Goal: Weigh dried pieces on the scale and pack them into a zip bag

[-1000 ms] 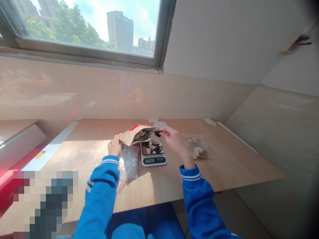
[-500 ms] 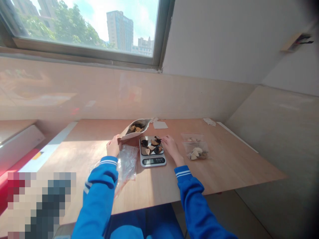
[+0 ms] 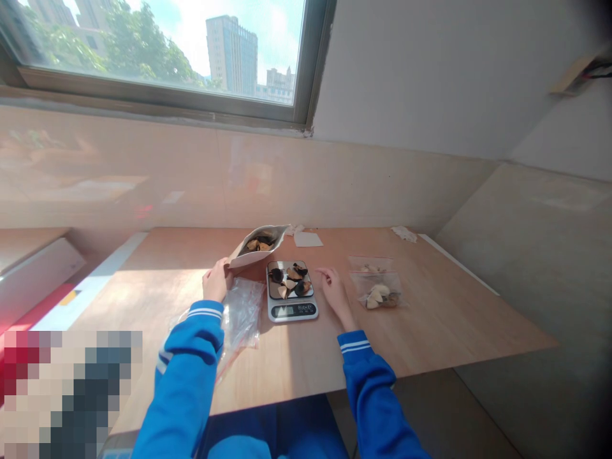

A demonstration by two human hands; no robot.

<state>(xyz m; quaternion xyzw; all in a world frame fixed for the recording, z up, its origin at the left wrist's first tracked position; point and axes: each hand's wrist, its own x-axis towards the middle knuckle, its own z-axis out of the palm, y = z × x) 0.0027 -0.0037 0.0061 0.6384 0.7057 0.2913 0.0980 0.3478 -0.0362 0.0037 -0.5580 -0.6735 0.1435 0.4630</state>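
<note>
Head view: left hand grips the kraft pouch near the table's back edge; right hand, released and empty, rests just right of the kitchen scale, nearer it.

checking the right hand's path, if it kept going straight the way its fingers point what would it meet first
Probably the scale: the right hand points up-left at its near edge and the dark pieces on it, though depth is unclear.

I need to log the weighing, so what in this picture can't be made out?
Head view only:
- Scale display: too small to read.
- Pieces in the paper pouch: mostly hidden by its walls.
- Left hand fingers: hidden behind the pouch.
- Lower left corner: blurred out.
</note>
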